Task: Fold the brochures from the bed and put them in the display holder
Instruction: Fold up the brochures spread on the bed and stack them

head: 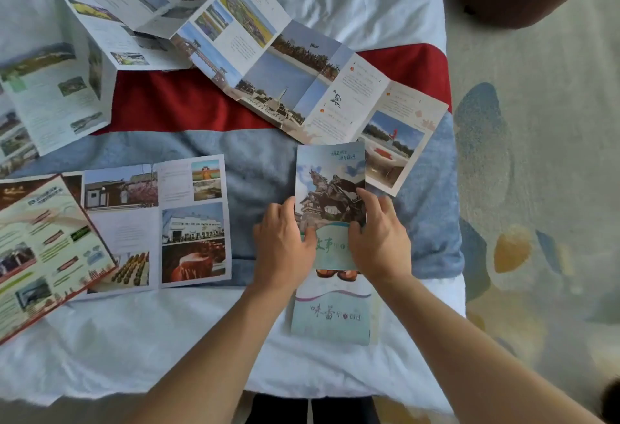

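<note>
The bed [141, 349], dressed in white sheets with a red and blue runner across it, stands beside a patterned carpet [536, 188]. I have my left hand [281, 245] and right hand [380, 239] closed on either long edge of a folded brochure [330, 182], thumbs on its cover, fingers behind, pressing it flat. It sits just above another folded brochure [330, 316] near the bed's edge, partly overlapping it. Farther out lie unfolded ones: a long accordion brochure [285, 71], a white fold-out [110, 21], an open spread [157, 222] and a red-bordered leaflet [43, 249]. I judge the paper light, thin and easily creased, slick on its glossy face, so best held by the edges. I see no display holder.
</note>
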{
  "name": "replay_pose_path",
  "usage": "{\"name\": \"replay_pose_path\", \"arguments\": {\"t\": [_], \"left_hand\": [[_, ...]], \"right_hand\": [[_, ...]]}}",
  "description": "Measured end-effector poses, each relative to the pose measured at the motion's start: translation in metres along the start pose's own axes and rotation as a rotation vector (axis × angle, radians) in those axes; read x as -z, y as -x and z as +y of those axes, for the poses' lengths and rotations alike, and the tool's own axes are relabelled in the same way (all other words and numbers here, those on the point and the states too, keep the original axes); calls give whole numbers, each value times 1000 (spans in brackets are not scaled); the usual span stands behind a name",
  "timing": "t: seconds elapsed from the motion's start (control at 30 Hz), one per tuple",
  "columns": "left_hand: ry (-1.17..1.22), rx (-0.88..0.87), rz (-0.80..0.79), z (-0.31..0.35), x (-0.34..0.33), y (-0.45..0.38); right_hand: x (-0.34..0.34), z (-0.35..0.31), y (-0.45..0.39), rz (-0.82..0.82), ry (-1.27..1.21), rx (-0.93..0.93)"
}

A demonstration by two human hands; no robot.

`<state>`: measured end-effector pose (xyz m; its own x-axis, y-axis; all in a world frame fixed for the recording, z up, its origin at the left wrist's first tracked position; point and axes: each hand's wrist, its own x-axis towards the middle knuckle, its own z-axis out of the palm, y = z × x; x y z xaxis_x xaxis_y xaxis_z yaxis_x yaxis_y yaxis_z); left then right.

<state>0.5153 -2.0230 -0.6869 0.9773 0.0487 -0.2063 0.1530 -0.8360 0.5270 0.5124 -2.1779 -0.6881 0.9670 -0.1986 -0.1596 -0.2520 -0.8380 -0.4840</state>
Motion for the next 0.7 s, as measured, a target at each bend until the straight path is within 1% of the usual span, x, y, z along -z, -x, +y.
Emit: {"name": "replay_pose_path", "arguments": {"t": [0.1,0.3,0.5,0.7], "left_hand": [[1,-17,-27,-14,-4,25],[-31,-129,-79,-27,-13,65],[-106,-151,-137,-31,-16,80],[-157,-179,-133,-36,-17,86]], "right_hand": [[-11,8,32,16,40,-9],[-19,24,78,51,61,-21],[-18,29,100,59,110,1],[-14,30,105,52,159,36]]}}
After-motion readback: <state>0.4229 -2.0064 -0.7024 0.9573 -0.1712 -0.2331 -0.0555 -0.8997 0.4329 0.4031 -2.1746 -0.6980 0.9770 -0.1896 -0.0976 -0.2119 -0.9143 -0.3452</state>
